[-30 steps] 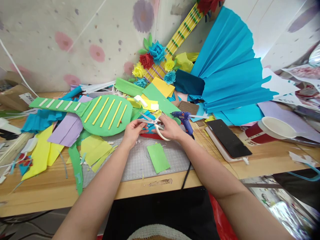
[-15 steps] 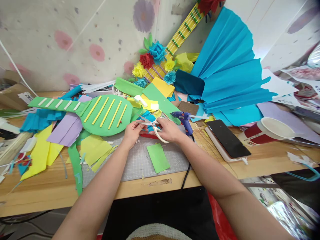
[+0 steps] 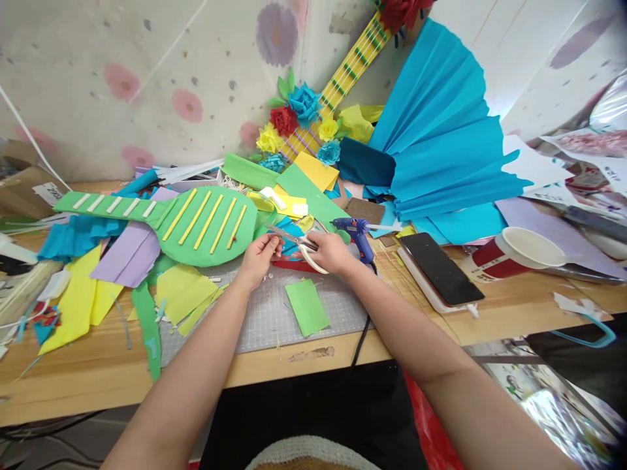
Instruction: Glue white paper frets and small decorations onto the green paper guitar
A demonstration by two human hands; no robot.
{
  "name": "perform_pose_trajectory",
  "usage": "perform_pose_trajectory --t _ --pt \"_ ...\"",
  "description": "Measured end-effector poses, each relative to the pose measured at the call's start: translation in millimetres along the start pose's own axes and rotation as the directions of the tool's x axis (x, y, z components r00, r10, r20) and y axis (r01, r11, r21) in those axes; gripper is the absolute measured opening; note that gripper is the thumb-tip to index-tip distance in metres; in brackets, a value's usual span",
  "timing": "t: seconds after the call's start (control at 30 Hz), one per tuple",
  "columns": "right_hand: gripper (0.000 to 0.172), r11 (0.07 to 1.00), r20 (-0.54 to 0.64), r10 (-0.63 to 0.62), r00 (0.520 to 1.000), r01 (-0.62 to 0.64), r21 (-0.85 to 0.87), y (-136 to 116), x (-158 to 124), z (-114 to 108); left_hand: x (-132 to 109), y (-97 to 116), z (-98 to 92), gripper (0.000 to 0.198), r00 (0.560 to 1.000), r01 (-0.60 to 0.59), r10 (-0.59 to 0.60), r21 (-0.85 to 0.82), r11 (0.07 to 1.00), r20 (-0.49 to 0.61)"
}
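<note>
My right hand grips white-handled scissors above the cutting mat, their blades pointing left and now close together. Just left of the blades, my left hand is closed in a pinch; whatever lies between its fingertips is too small to make out. A red strip and blue paper lie beneath and behind the scissors. Nearer to me, a green paper rectangle rests on the mat. Left of my hands lies a green guitar-shaped paper piece with yellow and white strips.
Beside my right hand stands a blue glue gun with its cord. Farther right are a black phone and a red-and-white paper cup. A yellow guitar with paper flowers and a pleated blue sheet rise at the back.
The scissor blades, spread wider before, have come closer together. My left hand has shifted very slightly left, and the whole view has moved a little.
</note>
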State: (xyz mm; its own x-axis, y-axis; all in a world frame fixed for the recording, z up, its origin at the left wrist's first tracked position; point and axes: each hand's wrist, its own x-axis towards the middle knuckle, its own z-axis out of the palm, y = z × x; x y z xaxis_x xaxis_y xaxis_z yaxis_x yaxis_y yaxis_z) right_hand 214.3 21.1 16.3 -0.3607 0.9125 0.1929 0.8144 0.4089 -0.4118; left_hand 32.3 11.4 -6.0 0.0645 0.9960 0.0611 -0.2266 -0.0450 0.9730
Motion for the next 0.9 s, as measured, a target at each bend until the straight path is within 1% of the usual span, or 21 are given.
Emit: perform_pose_trajectory --t 0.07,0.13,0.23,0.33,0.43,0.6,0.8,0.9 --pt "0.042 0.999 0.013 0.023 1.000 -0.024 0.048 -0.1 0.5 -0.9 0.3 -0.6 -0.7 0.036 1.000 -0.001 0.002 -0.010 1.000 0.021" --pt "0.041 0.997 0.035 -0.008 0.999 0.005 0.071 -0.4 0.7 -1.1 0.8 -1.7 -1.5 0.037 1.000 -0.006 0.006 -0.007 1.000 0.031" --pt "0.041 0.995 0.067 -0.082 0.994 0.079 0.053 -1.3 0.4 1.0 1.5 -3.0 -1.3 0.039 1.000 -0.008 0.008 -0.002 1.000 -0.001" --pt "0.041 0.995 0.064 -0.097 0.993 0.096 0.017 -2.9 -0.4 3.7 1.7 -2.9 0.1 0.040 1.000 -0.007 0.007 -0.001 1.000 -0.030" --pt "0.041 0.997 0.064 -0.082 0.995 0.081 0.008 -3.8 -1.0 4.8 1.4 -2.5 0.9 0.040 1.000 -0.016 0.016 0.000 1.000 -0.020" --pt "0.042 0.998 0.102 -0.066 0.993 0.063 0.031 -3.8 -0.7 5.5 2.0 -4.5 -1.2 0.036 0.999 -0.034 0.034 0.004 0.999 0.013" --pt "0.046 0.999 0.058 0.008 0.998 -0.006 -0.034 -8.0 -0.2 6.4 1.7 -2.7 -1.3 0.030 1.000 -0.015 0.016 0.024 1.000 -0.008" --pt "0.047 0.999 0.056 0.013 0.998 -0.010 -0.043 -8.4 -0.7 3.9 0.6 -1.4 -0.1 0.031 1.000 -0.010 0.010 0.005 1.000 -0.001"
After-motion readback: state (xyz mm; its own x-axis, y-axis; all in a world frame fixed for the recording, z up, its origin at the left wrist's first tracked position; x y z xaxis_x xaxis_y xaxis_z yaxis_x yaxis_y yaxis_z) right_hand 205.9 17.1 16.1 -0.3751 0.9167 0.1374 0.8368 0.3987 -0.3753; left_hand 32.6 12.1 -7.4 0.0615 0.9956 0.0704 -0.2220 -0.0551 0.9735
